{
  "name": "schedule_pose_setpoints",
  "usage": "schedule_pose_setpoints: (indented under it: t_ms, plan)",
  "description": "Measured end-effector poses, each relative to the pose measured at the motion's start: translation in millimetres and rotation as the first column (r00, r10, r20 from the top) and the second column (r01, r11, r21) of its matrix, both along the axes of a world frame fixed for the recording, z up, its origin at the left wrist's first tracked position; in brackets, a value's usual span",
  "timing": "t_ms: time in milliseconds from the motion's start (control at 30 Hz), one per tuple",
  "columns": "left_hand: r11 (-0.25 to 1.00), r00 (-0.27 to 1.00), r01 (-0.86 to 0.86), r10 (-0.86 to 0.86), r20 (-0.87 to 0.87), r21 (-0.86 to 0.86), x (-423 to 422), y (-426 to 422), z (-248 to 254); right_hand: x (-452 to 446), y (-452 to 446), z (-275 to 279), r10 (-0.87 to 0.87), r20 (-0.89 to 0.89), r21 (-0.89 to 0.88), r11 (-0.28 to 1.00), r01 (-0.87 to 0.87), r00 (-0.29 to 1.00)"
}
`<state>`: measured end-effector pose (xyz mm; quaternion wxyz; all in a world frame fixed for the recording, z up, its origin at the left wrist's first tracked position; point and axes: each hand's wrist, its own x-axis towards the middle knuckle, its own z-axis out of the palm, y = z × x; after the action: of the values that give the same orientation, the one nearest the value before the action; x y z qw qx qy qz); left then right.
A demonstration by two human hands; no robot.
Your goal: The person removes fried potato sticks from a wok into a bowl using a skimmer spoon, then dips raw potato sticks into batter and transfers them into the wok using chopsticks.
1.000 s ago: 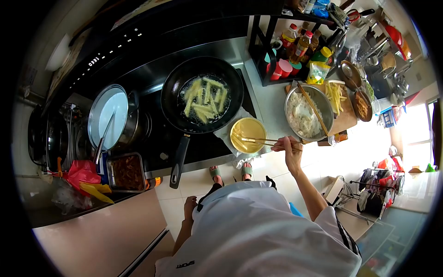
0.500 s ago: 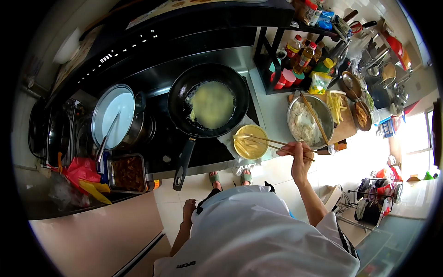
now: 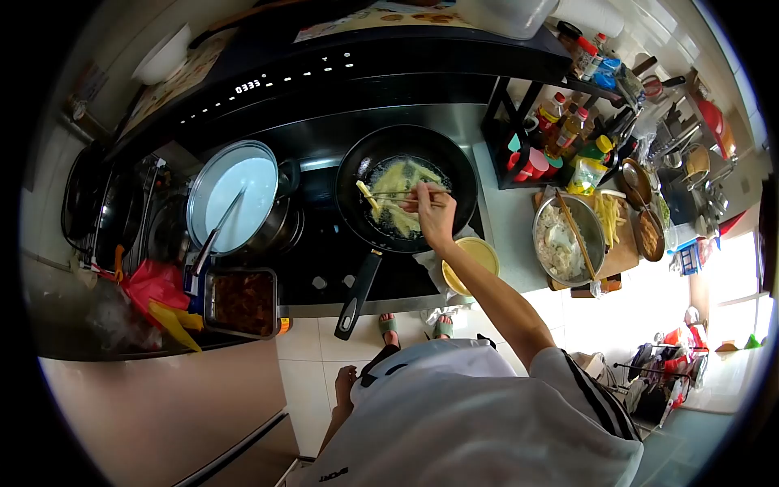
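Note:
My right hand (image 3: 436, 213) is over the black frying pan (image 3: 357, 170), closed on a pair of chopsticks (image 3: 393, 196). Beside their tips, toward the pan's left side, is a pale, batter-coated strip (image 3: 367, 200); whether they still pinch it I cannot tell. Several yellowish strips (image 3: 402, 221) lie in bubbling oil, partly hidden by my hand. Under my right forearm sits a yellow bowl (image 3: 484, 248) of pale batter, partly covered. My left hand (image 3: 346, 384) hangs at my side, fingers loosely bent, with nothing visible in it.
A pot (image 3: 271, 154) of whitish liquid with a ladle and a metal tray (image 3: 274, 308) of brown food stand left. The pan handle (image 3: 357, 300) juts toward me. To the right are a steel bowl (image 3: 599, 235) of white food, cut strips (image 3: 607, 213) and a bottle rack (image 3: 505, 146).
My right hand and the chopsticks have moved left from the yellow bowl to above the pan. Separate strips now show in the pan, where steam or haze blurred them before. The view has shifted.

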<state>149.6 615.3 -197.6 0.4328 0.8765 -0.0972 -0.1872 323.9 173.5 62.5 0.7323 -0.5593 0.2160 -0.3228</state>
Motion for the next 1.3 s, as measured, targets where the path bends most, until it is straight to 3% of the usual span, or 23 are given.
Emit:
schedule_pose_setpoints:
  t_ms: [167,267,433,500,567,667,867,967,1067,1167,1300]
  plan:
    - [0.997,0.997,0.032,-0.028,0.072,-0.064,-3,9,-11,33,2,-20,-0.001,-0.041,0.002,1.000,0.001,0.999]
    - [0.996,0.992,0.085,-0.085,0.098,0.004,6,6,-6,17,-1,-6,0.001,-0.023,0.042,0.999,0.000,1.000]
    - [0.992,0.992,0.118,-0.121,0.047,0.053,20,-13,3,-85,-29,48,-0.005,0.006,-0.102,0.995,0.006,1.000]
    - [0.972,0.983,0.181,-0.181,-0.014,0.153,28,-25,16,-136,-43,56,-0.086,-0.059,-0.144,0.987,0.077,0.995]
    - [0.968,0.979,0.202,-0.196,-0.057,0.146,31,-28,12,-184,-51,56,-0.187,-0.080,-0.182,0.968,0.170,0.979]
    - [0.966,0.968,0.214,-0.189,-0.165,0.144,40,-33,-4,-236,-63,24,-0.211,-0.188,-0.162,0.970,0.182,0.959]
    - [0.940,0.959,0.275,-0.255,-0.120,0.200,42,-46,13,-273,-63,-33,-0.208,-0.451,-0.125,0.978,0.169,0.868]
    - [0.954,0.958,0.242,-0.205,-0.201,0.178,38,-27,-24,-265,-66,-57,-0.246,-0.408,-0.118,0.969,0.217,0.879]
    - [0.966,0.970,0.189,-0.155,-0.186,0.179,26,-32,8,-253,-80,-84,-0.280,-0.353,-0.067,0.959,0.274,0.893]
    - [0.970,0.964,0.135,-0.081,-0.253,0.202,20,-28,6,-246,-94,-97,-0.264,-0.287,0.066,0.953,0.294,0.921]
    - [0.967,0.982,0.183,-0.173,-0.070,0.175,12,-24,12,-250,-105,-100,-0.249,-0.256,0.146,0.945,0.292,0.934]
